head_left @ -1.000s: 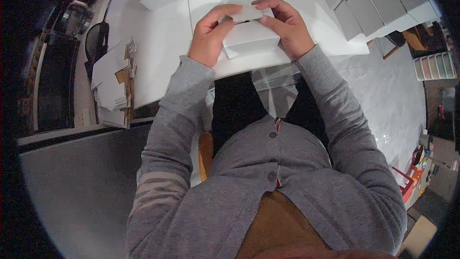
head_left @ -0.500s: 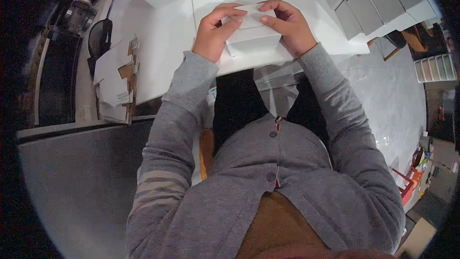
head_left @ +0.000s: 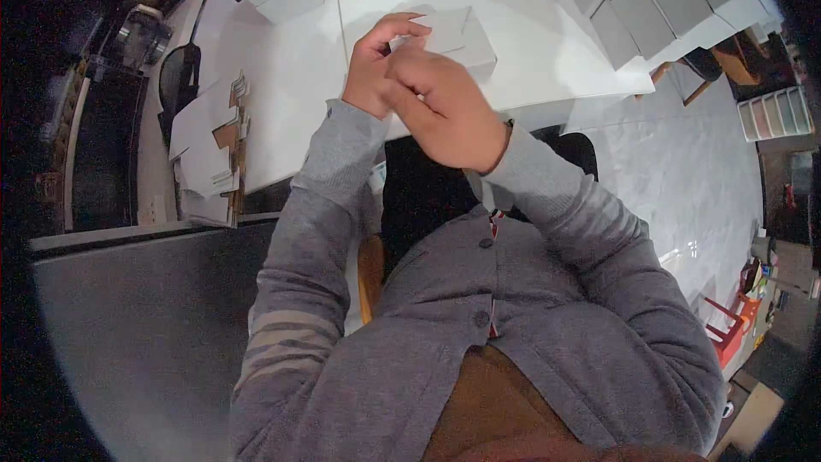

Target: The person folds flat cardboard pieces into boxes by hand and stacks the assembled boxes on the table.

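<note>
small white box [head_left: 453, 34] now lifted off the white table [head_left: 556, 60] and turned, where a second ago it lay flat under both hands; left hand [head_left: 376, 64] grips its near-left edge; right hand [head_left: 445, 111] closes over the near side, hands touching; folding appears near completion; flat blanks [head_left: 209, 150] lie well to the left.

There is one view, from a fisheye camera worn on the person's head, looking steeply down along the grey-sleeved chest to the white bench [head_left: 282, 103] ahead. The hands sit close, high in the middle, and straight edges bend towards the dark rim.
</note>
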`<action>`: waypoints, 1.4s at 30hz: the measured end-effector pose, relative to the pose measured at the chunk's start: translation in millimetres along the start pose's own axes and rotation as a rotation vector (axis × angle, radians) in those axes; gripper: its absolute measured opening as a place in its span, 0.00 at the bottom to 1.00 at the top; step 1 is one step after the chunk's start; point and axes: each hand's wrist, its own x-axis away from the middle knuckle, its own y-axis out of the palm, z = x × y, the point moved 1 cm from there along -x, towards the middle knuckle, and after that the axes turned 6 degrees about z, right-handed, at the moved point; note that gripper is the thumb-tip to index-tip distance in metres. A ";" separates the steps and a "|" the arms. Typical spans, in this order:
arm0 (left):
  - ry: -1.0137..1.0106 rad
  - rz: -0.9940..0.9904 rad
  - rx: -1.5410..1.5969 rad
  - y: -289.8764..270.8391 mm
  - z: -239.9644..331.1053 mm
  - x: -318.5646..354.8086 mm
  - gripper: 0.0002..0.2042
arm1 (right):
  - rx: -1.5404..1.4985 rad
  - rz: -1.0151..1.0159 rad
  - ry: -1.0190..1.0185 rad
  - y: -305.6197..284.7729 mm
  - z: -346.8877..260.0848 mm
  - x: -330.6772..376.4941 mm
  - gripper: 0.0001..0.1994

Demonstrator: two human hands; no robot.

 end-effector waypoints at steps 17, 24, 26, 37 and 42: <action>0.070 0.018 -0.012 2.7 -7.3 -0.1 0.09 | 0.060 -0.121 0.246 -11.4 5.4 -6.2 0.11; 0.038 0.032 -0.087 7.4 4.2 2.0 0.09 | 0.169 0.109 0.257 -42.5 12.6 -8.7 0.10; 0.016 0.042 -0.082 7.1 1.7 1.7 0.08 | 0.146 0.068 0.234 -31.9 3.7 -9.1 0.09; 0.037 0.012 -0.095 4.5 -1.3 1.0 0.07 | 0.217 0.081 0.316 -44.8 10.7 -8.2 0.09; -0.095 0.051 -0.032 5.8 -0.4 2.4 0.07 | 0.202 0.037 0.247 -31.0 -0.9 -12.6 0.09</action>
